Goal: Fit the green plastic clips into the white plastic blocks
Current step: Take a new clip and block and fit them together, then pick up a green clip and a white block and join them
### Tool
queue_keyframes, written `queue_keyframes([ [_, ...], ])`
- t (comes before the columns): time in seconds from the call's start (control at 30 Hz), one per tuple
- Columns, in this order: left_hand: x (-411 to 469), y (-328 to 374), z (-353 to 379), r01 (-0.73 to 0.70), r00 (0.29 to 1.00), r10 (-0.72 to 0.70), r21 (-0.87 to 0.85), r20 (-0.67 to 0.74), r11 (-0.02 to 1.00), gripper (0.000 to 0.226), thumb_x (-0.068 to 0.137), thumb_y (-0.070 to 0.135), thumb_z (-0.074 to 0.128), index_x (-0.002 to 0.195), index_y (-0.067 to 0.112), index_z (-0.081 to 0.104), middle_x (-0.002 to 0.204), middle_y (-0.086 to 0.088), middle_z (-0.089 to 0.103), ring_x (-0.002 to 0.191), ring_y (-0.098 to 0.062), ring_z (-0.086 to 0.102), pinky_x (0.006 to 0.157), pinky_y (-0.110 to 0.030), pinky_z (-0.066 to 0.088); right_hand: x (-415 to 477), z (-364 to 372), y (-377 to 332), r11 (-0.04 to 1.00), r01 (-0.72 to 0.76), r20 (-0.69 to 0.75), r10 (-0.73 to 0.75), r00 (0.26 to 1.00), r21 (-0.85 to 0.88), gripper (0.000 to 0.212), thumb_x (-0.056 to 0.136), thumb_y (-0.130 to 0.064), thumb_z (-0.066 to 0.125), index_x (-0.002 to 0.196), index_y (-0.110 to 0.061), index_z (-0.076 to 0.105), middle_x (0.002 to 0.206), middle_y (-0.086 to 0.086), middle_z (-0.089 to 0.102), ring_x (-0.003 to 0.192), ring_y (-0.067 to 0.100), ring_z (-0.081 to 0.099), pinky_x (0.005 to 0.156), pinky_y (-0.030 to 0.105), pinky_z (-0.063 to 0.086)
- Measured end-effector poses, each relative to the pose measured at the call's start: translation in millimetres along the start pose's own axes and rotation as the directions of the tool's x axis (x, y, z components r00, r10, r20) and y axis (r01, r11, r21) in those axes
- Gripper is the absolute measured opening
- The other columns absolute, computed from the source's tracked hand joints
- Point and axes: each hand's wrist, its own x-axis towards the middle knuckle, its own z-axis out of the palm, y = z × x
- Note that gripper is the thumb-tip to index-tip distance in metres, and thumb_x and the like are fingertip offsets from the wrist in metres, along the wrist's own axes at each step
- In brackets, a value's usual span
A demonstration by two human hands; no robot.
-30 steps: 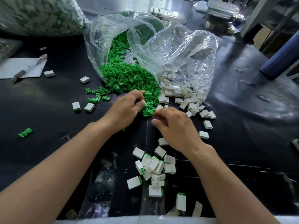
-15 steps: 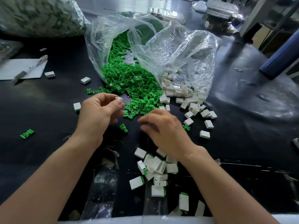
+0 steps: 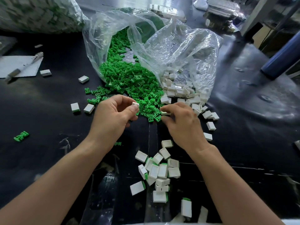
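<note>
You are at the pick-up step of one more assembly. Your left grip (image 3: pixel 113 116), just left of the frame's centre, pinches a single white block (image 3: pixel 135 104) between thumb and forefinger, lifted clear of the desk (image 3: pixel 48 120). Your right grip (image 3: pixel 185 125), just right of centre, curls its fingers down at the near edge of the green clips (image 3: pixel 129 80), which spill from a clear bag (image 3: pixel 100 38) in the upper middle. I cannot tell whether it has a clip pinched, because the fingertips hide what lies under them. The loose white blocks (image 3: pixel 178 93) spill from a second bag (image 3: pixel 186 46) just right of the clips. In the lower middle lies the heap of finished blocks (image 3: pixel 159 172), many with a green edge showing.

Next, I judge, you need one clip alone in the right grip, turned to line up with the block's open end. Then bring the two hands together and press the clip home. The clips lie tangled in the pile, so take care that only one comes away.
</note>
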Motion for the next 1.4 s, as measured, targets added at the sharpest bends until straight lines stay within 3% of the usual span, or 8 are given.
queue_keyframes([
  [0.2,-6,3,4,-0.051,0.997,0.048,0.056,0.057,0.997,0.015,0.083,0.011,0.065,0.074,0.023,0.064,0.072,0.000,0.070,0.059,-0.003,0.065,0.050,-0.017,0.048,0,5,3,0.997,0.031,0.078,-0.026,0.997,-0.066,0.025,0.087,-0.019,0.060,0.111,-0.017,0.065,0.109,0.003,0.057,0.109,0.020,0.047,0.087,0.024,0.031],
  [0.4,-7,4,4,-0.024,0.997,0.019,0.063,0.072,0.998,0.014,0.083,0.010,0.066,0.076,0.022,0.065,0.073,0.001,0.070,0.058,-0.001,0.065,0.050,-0.014,0.048,2,1,3,0.999,0.049,0.089,-0.047,0.995,-0.018,0.009,0.082,-0.016,0.066,0.084,-0.016,0.057,0.082,-0.004,0.050,0.086,0.019,0.052,0.075,0.028,0.036],
  [0.47,-7,4,4,-0.020,0.996,0.014,0.065,0.085,0.998,0.016,0.083,0.008,0.065,0.077,0.023,0.065,0.072,0.001,0.070,0.059,-0.001,0.066,0.050,-0.014,0.048,2,-4,6,0.998,0.019,0.097,-0.025,0.995,0.067,0.014,0.081,-0.012,0.066,0.082,-0.021,0.055,0.074,-0.007,0.053,0.075,0.014,0.054,0.074,0.030,0.042],
  [0.57,-7,4,4,0.003,0.994,-0.007,0.033,0.113,0.999,0.019,0.082,0.006,0.066,0.075,0.024,0.066,0.065,0.006,0.070,0.060,-0.003,0.066,0.050,-0.013,0.048,4,-27,16,0.938,-0.071,0.036,0.063,0.997,0.339,0.023,0.084,-0.009,0.063,0.086,-0.032,0.064,0.066,-0.014,0.056,0.060,-0.001,0.049,0.063,0.016,0.044],
  [0.67,-9,5,5,0.032,0.989,-0.031,-0.006,0.147,0.999,0.019,0.081,0.006,0.067,0.075,0.024,0.068,0.062,0.008,0.069,0.061,-0.004,0.066,0.049,-0.013,0.048,7,-49,23,0.813,-0.133,-0.049,0.194,0.980,0.567,0.026,0.082,-0.007,0.065,0.076,-0.032,0.067,0.063,-0.012,0.063,0.060,0.001,0.059,0.058,0.013,0.048],
  [0.77,-10,5,7,0.060,0.985,-0.051,-0.049,0.166,0.997,0.019,0.078,0.003,0.068,0.076,0.022,0.070,0.063,0.006,0.069,0.061,-0.005,0.065,0.050,-0.013,0.048,5,-51,18,0.697,-0.167,-0.001,0.234,0.972,0.697,0.021,0.081,-0.002,0.065,0.076,-0.022,0.060,0.064,-0.005,0.065,0.059,0.007,0.066,0.054,0.015,0.049],
  [1.03,-11,9,9,0.128,0.969,-0.097,-0.126,0.228,0.984,0.008,0.076,0.000,0.068,0.075,0.009,0.067,0.061,-0.001,0.068,0.058,-0.008,0.065,0.053,-0.015,0.051,-5,-29,-6,0.721,-0.085,0.089,0.033,0.996,0.688,0.027,0.082,-0.002,0.064,0.079,-0.029,0.063,0.063,-0.010,0.061,0.061,0.006,0.061,0.059,0.016,0.048],
  [1.4,-13,10,8,0.097,0.966,-0.070,-0.097,0.249,0.991,0.018,0.076,-0.003,0.067,0.076,0.015,0.070,0.061,0.004,0.065,0.056,-0.003,0.057,0.052,-0.014,0.047,-9,-23,-14,0.702,-0.077,0.107,0.001,0.994,0.708,0.023,0.083,-0.005,0.064,0.076,-0.027,0.063,0.063,-0.007,0.067,0.060,0.006,0.066,0.055,0.015,0.050],
])
